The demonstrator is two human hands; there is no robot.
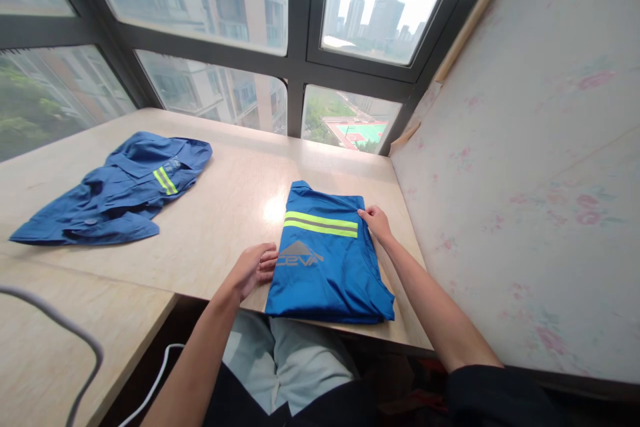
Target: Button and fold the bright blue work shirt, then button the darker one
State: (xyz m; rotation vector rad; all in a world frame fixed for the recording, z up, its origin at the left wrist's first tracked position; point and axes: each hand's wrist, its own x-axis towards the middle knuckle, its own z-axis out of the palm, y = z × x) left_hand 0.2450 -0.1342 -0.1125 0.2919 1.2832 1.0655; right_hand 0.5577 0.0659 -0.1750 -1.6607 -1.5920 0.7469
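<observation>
A folded blue work jacket (330, 287) lies flat on the ledge in front of me, with a yellow-green and grey reflective stripe and grey CEVA lettering on top. At its right edge, near the stripe's end, my right hand (379, 221) pinches the cloth between thumb and fingers. My left hand (255, 268) rests along the left edge by the lettering, its fingers loosely bent and apart; the fingertips meet the fabric edge. Farther left, a second blue garment (120, 187) with a similar short stripe lies loosely spread and wrinkled.
The pale stone-like ledge (225, 213) runs below the dark-framed windows (295, 73). A flowered wall (510, 180) bounds the right side. A grey cable (75, 327) curves over the lower left surface, and a white cable (155, 380) hangs in the gap beside my legs.
</observation>
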